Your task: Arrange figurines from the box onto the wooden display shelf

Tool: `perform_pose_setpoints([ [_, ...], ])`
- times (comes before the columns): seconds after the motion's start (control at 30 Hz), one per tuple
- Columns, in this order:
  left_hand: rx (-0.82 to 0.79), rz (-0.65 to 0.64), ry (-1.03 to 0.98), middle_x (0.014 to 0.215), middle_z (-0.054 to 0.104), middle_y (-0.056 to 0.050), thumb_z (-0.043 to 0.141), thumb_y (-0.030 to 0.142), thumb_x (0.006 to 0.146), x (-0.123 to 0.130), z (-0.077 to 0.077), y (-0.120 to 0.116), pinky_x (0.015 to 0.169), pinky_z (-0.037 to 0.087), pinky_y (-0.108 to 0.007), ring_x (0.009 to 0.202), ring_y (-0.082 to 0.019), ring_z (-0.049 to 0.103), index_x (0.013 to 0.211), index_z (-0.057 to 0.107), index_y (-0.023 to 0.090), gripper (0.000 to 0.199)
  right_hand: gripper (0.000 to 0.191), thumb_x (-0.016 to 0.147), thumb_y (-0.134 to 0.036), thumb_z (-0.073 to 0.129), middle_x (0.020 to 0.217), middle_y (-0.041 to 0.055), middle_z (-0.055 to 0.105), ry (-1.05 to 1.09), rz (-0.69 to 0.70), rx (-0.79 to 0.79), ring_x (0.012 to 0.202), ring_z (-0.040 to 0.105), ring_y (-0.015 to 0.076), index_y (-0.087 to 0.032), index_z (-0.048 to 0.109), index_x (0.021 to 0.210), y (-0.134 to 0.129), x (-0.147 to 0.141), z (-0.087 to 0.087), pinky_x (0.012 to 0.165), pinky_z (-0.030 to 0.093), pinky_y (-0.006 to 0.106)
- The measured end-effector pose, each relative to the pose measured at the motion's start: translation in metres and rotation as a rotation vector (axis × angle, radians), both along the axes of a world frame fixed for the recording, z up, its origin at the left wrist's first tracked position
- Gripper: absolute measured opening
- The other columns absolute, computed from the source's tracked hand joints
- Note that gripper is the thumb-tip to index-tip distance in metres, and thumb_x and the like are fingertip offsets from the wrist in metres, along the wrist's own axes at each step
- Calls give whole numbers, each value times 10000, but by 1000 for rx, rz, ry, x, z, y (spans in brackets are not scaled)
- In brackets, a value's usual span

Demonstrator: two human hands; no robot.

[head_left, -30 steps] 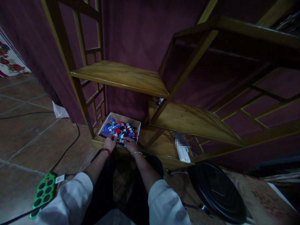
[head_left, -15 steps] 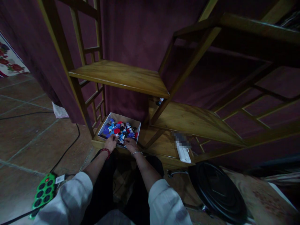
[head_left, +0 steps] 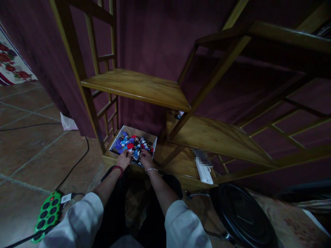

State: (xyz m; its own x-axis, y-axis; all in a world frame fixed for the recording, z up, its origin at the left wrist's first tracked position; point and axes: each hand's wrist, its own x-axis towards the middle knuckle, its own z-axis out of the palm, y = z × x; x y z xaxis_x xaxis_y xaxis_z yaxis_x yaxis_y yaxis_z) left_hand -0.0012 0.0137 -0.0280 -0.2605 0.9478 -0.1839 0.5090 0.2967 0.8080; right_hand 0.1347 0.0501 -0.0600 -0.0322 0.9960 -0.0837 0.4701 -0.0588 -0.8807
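Observation:
A shallow white-edged box sits on the bottom shelf, filled with a jumble of small figurine-like pieces in blue, purple, red, white and black. Over the front left part of the box is my left hand, its fingers curled together at the pieces; what they pinch is too small to make out. My right hand reaches over the front right rim, fingers somewhat apart among the dark and blue pieces. A red bead bracelet circles my left wrist, a silver one my right.
Wooden shelf boards and slanted posts rise above and beside the box. A white power strip lies right on the bottom shelf. A round black seat stands at lower right, a green power strip on the tiled floor at left.
The view has shifted slightly. My right hand has moved a little up and right over the pieces, its fingers farther from my left hand, which stays near the box's front edge.

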Motion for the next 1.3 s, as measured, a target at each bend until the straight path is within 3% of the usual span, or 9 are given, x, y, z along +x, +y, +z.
perform_pose_setpoints([
  [0.13,-1,-34,49,694,620,-22,412,359,823,0,-2,1,607,437,-245,661,-155,600,848,532,187,212,403,745,-118,434,1115,21,598,-75,-58,31,1008,559,140,-208,544,1121,5,-2,9,915,411,283],
  [0.6,-6,-50,160,761,623,-32,418,393,802,1,-3,3,628,398,-240,748,-169,589,815,526,208,215,485,764,-184,461,1227,41,529,-525,148,39,1171,422,172,-219,449,1247,18,-19,40,1044,208,326],
  [0.87,-20,-36,122,808,630,-41,423,370,811,1,-2,4,675,407,-243,796,-167,588,837,526,202,198,520,751,-194,464,1307,-15,447,-485,184,-39,1234,329,220,-292,419,1260,16,-29,46,1005,276,382],
  [1.1,-10,-20,119,866,643,-76,410,349,819,0,1,2,714,412,-267,856,-198,594,910,534,187,224,525,707,-43,409,1267,20,485,-313,284,105,1200,391,141,-205,491,1199,18,-33,42,1034,262,270],
  [1.3,-22,9,119,877,652,-82,410,346,826,1,5,2,699,419,-261,852,-195,602,945,533,181,238,527,676,-4,412,1256,7,490,-214,291,157,1170,431,129,-211,526,1147,15,-32,37,1032,287,269],
])
